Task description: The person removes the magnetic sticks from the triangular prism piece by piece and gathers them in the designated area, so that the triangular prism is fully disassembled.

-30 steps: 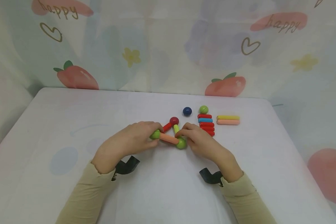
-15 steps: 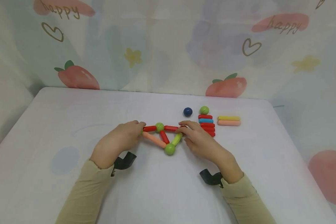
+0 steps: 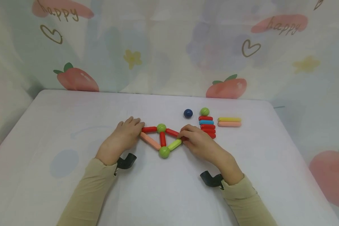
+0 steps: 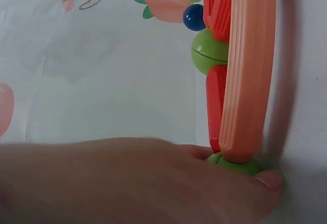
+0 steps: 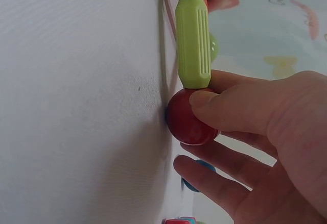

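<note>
On the white table lies a flat frame of ball-and-rod pieces, likely magnetic building toys. Its left corner is a green ball, which my left hand holds between thumb and fingers. At the right corner, my right hand pinches a dark red ball. Two more green balls stand between, one at the back and one in front, joined by a middle red rod. A salmon rod and a lime rod form the front sides. Red rods form the back ones.
Behind my right hand sit a blue ball and a loose green ball. Several short red rods and a blue rod lie stacked in a column. A yellow rod and another salmon rod lie farther right.
My left hand has moved left with its corner of the frame, which has spread out flat and wide. The front green ball has shifted left. My right hand has stayed nearly in place.
</note>
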Tool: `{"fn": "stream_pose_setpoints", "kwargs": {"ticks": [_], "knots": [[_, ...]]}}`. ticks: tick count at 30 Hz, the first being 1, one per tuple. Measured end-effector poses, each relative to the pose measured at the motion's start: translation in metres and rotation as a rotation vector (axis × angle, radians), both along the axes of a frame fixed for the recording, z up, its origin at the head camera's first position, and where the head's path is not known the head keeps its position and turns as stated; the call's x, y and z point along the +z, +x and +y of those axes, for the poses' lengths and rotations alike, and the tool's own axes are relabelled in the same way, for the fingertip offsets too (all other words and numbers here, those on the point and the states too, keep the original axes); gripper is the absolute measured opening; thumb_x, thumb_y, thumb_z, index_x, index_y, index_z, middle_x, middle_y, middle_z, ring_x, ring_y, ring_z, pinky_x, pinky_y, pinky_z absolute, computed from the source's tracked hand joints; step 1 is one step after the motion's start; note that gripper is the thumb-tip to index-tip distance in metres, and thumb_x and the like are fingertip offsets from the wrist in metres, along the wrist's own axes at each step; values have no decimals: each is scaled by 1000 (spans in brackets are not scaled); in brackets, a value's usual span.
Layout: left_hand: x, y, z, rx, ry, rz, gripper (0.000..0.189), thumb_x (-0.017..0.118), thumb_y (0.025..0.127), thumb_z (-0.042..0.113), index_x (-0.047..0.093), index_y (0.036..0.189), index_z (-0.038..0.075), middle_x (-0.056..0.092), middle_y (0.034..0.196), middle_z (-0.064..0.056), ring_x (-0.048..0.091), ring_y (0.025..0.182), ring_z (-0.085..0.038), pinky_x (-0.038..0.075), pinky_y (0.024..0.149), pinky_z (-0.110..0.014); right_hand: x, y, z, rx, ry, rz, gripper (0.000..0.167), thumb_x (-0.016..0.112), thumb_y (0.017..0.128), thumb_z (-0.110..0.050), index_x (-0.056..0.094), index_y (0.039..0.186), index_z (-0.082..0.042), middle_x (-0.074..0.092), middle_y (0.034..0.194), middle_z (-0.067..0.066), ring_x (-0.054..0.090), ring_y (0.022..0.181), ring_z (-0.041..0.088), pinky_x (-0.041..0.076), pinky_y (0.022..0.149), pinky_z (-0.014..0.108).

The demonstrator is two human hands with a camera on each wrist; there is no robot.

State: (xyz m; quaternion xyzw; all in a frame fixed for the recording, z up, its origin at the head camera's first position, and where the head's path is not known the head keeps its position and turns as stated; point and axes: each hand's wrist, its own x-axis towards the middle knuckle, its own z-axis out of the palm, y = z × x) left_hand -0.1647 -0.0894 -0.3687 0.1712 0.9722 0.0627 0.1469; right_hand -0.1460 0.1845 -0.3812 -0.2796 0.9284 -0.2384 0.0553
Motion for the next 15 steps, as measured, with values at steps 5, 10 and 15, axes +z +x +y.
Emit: {"fn": "stream_pose_setpoints", "kwargs": {"ticks": [5,10,15], "knots": [[3,1,3,2,16,4,55,56,98,7,39,150,4,36,156,-24,27,147,-47,28,116,-63,0,0,-1,-10,15,-1,23,71,89,-3,70,111,-12,64,113,3,61,107,19,57,92,37],[3,4,24,-99,111,134,59,61,97,11,38,150,2,40,154,-21,35,145,-39,32,118,-52,0,0,-2,-19,29,1,23,72,88,-3,70,109,-13,64,113,3,61,106,19,57,93,37],[-12,12,52,-187,159,144,76,51,100,49,27,156,5,29,161,-16,25,151,-35,25,122,-51,0,0,-3,-20,17,2,27,74,86,-3,68,110,-12,65,114,2,61,107,20,56,94,38]]}}
